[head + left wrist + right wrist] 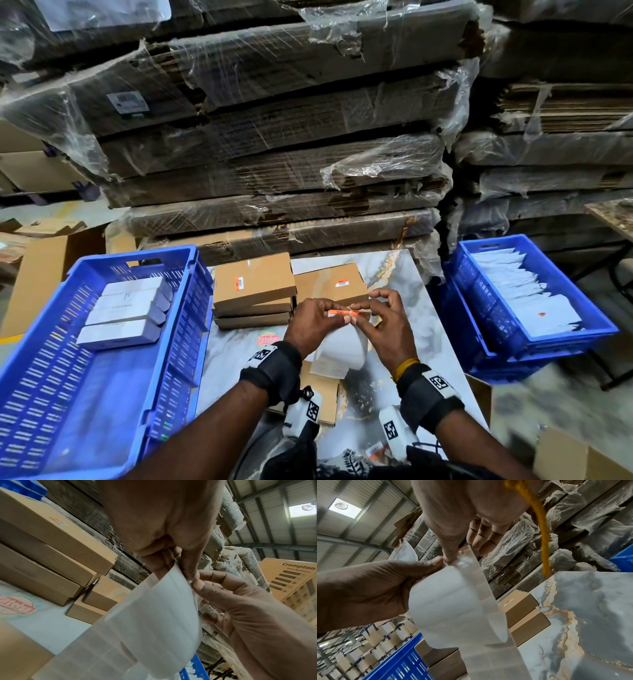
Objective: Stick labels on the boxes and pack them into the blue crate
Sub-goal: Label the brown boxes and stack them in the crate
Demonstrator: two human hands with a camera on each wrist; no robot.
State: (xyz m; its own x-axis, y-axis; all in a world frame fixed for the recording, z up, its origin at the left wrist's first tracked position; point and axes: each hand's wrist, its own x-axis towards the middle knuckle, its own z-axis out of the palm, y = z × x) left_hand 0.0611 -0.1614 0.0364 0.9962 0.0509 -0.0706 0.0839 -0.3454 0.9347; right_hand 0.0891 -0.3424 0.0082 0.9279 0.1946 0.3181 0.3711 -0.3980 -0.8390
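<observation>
Both hands meet above a marble-patterned table (404,274), the left hand (313,322) and right hand (383,322) each pinching the top edge of a white label strip (342,349) between thumb and fingertips, an orange label (347,312) stretched between them. From the head camera, stacked brown boxes (253,284) sit at 12 o'clock of the hands, and the blue crate (102,377) at 9 o'clock holds white cartons (126,311); a second blue crate (534,301) of white packets lies at 3 o'clock. Only the left wrist view shows the strip's translucent backing (154,615) curling downward; only the right wrist view reveals a yellow wrist thread (537,520).
</observation>
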